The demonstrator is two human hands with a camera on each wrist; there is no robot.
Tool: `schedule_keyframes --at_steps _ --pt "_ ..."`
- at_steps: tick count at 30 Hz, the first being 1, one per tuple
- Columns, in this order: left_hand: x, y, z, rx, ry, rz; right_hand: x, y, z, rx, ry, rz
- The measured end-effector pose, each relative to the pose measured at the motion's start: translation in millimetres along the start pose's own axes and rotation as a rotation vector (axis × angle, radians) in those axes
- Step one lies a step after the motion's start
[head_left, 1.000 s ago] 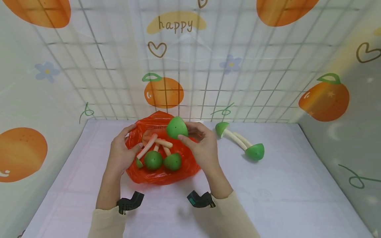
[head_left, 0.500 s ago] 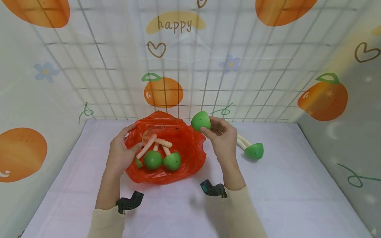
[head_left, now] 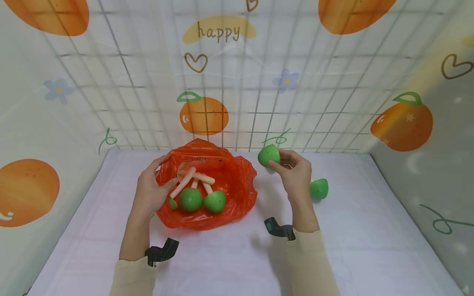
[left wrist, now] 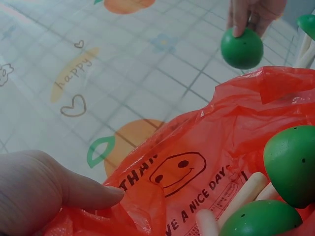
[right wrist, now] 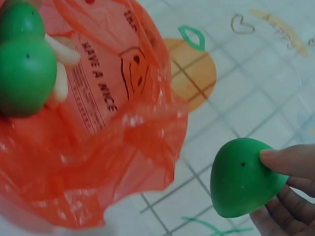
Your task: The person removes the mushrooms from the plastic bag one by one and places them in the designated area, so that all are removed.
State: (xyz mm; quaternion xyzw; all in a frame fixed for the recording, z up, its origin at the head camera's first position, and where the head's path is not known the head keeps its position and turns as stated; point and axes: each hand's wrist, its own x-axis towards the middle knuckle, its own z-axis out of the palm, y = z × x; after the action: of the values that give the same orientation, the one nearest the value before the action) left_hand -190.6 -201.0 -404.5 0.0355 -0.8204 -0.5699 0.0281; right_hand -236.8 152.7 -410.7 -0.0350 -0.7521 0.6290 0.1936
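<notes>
My left hand point(head_left: 153, 187) grips the left rim of a red plastic bag point(head_left: 237, 185), thumb on the inside. Several toy mushrooms with green caps point(head_left: 190, 200) and pale stems point(head_left: 183, 183) lie in the wide-mouthed bag. Right of the bag and above the table, my right hand point(head_left: 295, 170) pinches another toy mushroom point(head_left: 268, 156) by its green cap, thumb on the near side. The stem of this one is hidden in the head view. In the right wrist view the held mushroom's cap point(right wrist: 243, 177) hangs apart from the bag.
Behind my right hand, a green-capped toy mushroom point(head_left: 319, 189) lies on the white tabletop point(head_left: 370, 230), partly covered by the hand. A printed curtain point(head_left: 237, 74) over a wire grid stands along the table's back edge.
My right hand has lifted the mushroom from over the bag and carried it right, past the bag's rim, lowering slightly at the end. My left hand stays on the bag.
</notes>
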Motion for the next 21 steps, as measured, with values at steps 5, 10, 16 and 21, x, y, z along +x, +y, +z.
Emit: schedule_keyframes --at_steps 5,10,16,21 --pt "0.7 -1.1 0.0 0.003 0.003 0.012 4 8 -8 -0.096 0.003 0.058" --pt "0.9 -1.6 -0.1 0.005 0.006 0.01 7 16 -13 -0.171 0.008 0.104" --pt "0.5 -1.9 -0.3 0.007 0.006 0.02 10 27 -19 -0.234 0.017 0.122" --pt "0.2 -1.6 0.0 0.008 0.008 0.013 13 36 -23 -0.255 0.011 0.157"
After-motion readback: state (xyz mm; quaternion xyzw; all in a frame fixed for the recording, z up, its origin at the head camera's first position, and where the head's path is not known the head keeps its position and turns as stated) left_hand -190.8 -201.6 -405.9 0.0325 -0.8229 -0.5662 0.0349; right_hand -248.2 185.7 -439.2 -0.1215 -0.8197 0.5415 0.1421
